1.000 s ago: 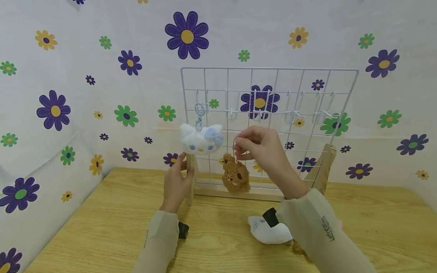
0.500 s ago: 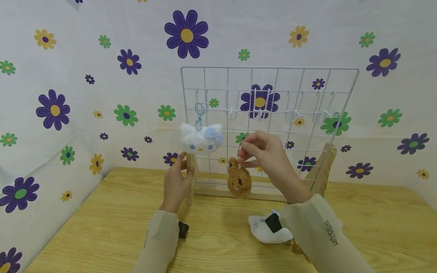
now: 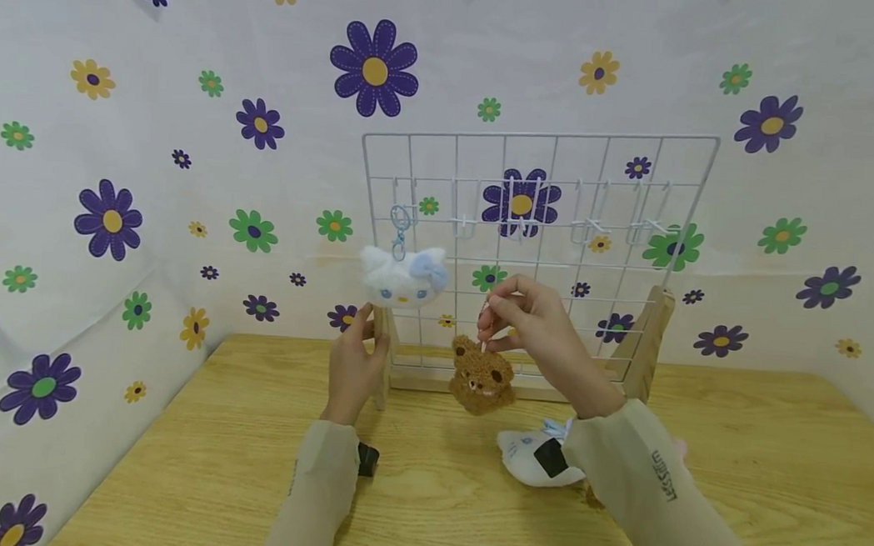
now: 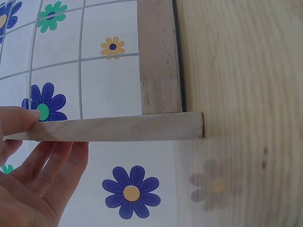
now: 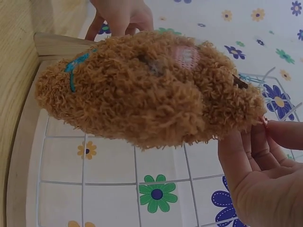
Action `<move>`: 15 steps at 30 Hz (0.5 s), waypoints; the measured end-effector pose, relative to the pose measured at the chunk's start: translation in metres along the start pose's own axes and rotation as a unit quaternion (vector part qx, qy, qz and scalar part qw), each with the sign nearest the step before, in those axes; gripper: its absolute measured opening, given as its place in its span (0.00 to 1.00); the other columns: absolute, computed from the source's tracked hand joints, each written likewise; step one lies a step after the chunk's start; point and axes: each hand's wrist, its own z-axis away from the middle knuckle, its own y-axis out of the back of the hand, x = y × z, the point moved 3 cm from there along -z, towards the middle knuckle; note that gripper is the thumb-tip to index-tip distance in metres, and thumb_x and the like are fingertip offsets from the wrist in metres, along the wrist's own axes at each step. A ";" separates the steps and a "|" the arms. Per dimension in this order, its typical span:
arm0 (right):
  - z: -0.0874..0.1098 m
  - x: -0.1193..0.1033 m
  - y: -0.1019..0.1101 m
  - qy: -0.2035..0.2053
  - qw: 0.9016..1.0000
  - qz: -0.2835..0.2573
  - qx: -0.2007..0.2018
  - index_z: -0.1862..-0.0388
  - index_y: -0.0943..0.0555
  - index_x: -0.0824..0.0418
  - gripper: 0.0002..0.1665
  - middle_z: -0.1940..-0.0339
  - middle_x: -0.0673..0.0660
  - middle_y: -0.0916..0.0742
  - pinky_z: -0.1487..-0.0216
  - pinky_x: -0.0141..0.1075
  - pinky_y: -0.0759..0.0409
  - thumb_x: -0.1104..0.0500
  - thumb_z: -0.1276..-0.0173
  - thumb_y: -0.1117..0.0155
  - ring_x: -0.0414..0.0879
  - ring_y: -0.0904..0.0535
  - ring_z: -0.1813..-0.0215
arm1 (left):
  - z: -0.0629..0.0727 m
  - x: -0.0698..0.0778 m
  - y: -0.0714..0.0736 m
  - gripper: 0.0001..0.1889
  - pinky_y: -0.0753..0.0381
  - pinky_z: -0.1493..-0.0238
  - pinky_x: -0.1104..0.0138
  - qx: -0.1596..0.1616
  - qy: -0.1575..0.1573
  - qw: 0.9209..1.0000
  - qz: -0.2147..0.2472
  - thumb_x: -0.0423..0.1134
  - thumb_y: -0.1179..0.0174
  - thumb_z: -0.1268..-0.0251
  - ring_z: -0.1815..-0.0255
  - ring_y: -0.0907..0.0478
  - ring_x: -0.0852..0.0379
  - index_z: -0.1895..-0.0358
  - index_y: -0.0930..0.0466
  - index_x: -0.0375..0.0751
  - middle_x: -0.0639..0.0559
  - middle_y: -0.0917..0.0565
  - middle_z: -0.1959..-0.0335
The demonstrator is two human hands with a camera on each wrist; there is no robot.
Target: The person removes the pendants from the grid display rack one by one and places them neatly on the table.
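Observation:
My right hand point(image 3: 535, 317) pinches the chain of a fuzzy brown bear plush keychain point(image 3: 481, 382), which dangles in front of the lower part of a white wire grid rack point(image 3: 475, 260). In the right wrist view the bear's curly body point(image 5: 142, 94) fills the middle, with a turquoise strip and a pink patch on it. My left hand point(image 3: 354, 364) grips the rack's left wooden leg point(image 4: 118, 127), thumb on one side and fingers on the other. A white cat-head plush point(image 3: 404, 279) with a blue bow hangs by a blue clip from the leftmost hook.
Several white hooks point(image 3: 592, 226) line the grid to the right. On the wooden table point(image 3: 423, 506) a white plush point(image 3: 527, 455) lies partly behind the right sleeve and its black wrist strap. A bit of brown plush point(image 3: 594, 495) shows beside it.
My right hand has moved slightly down and to the right, lowering the bear, which has turned on its chain. My left hand stays on the rack's leg.

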 end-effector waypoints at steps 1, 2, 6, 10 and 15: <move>0.000 0.001 0.000 -0.001 1.000 -0.002 -0.002 0.54 0.28 0.71 0.07 0.68 0.57 0.15 0.63 0.39 0.13 0.68 0.18 0.54 0.44 0.16 0.68 | 0.000 0.000 0.000 0.24 0.18 0.48 0.44 0.000 0.001 1.000 0.000 0.24 0.36 0.35 0.56 0.14 0.37 0.36 0.27 0.25 0.30 0.14 0.54; 0.001 0.002 0.000 -0.002 1.000 -0.004 -0.003 0.54 0.28 0.70 0.07 0.68 0.56 0.15 0.63 0.39 0.13 0.68 0.18 0.54 0.44 0.17 0.68 | 0.000 0.000 0.000 0.24 0.18 0.48 0.44 0.000 0.001 1.000 0.000 0.24 0.36 0.35 0.56 0.14 0.37 0.36 0.27 0.25 0.30 0.14 0.54; 0.001 0.006 0.001 -0.002 1.000 -0.011 -0.009 0.54 0.28 0.70 0.07 0.69 0.56 0.15 0.64 0.38 0.13 0.68 0.18 0.54 0.44 0.17 0.68 | 0.000 -0.001 0.000 0.24 0.19 0.47 0.43 -0.001 0.000 1.000 0.001 0.24 0.36 0.35 0.56 0.14 0.36 0.36 0.27 0.25 0.30 0.14 0.54; 0.001 0.009 0.002 -0.010 1.000 -0.018 -0.014 0.54 0.28 0.69 0.06 0.68 0.56 0.15 0.64 0.37 0.13 0.68 0.18 0.55 0.44 0.17 0.68 | 0.000 -0.001 0.000 0.24 0.19 0.47 0.43 -0.001 0.003 1.000 0.001 0.24 0.36 0.35 0.56 0.14 0.37 0.36 0.28 0.25 0.30 0.14 0.53; 0.002 0.011 0.000 -0.025 0.999 -0.032 -0.019 0.55 0.29 0.68 0.06 0.69 0.56 0.15 0.64 0.38 0.13 0.68 0.18 0.55 0.45 0.17 0.68 | 0.000 -0.001 0.000 0.24 0.18 0.48 0.43 -0.002 0.007 1.000 0.001 0.24 0.37 0.35 0.56 0.14 0.37 0.36 0.28 0.25 0.30 0.14 0.53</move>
